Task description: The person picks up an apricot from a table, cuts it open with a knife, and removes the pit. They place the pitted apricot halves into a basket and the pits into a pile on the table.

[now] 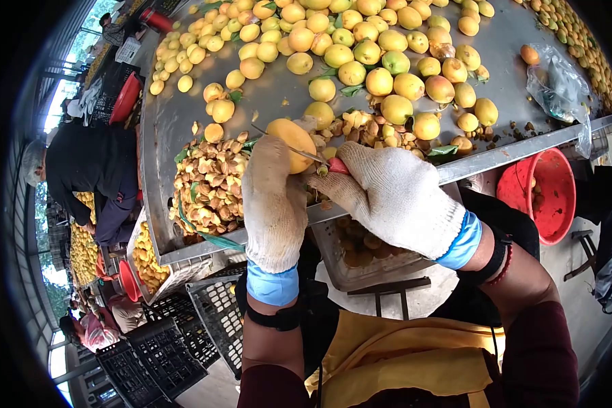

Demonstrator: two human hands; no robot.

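My left hand (275, 204), in a whitish knit glove, holds a yellow-orange fruit (292, 144) above the metal table's front edge. In my gloved right hand (387, 194) is a small knife with a red handle (338, 166); its thin blade lies across the fruit. A heap of brown pits and fruit scraps (207, 183) sits left of my left hand. More scraps (368, 128) lie behind my right hand. Whole yellow fruits (381, 81) with some green leaves are spread over the table beyond.
The metal table (489, 160) has a raised rim. A clear plastic bag (557, 85) lies at right. Below are a red basin (540, 194), a crate of fruit (360, 251) and black crates (149, 357). A person in dark clothes (92, 170) bends at left.
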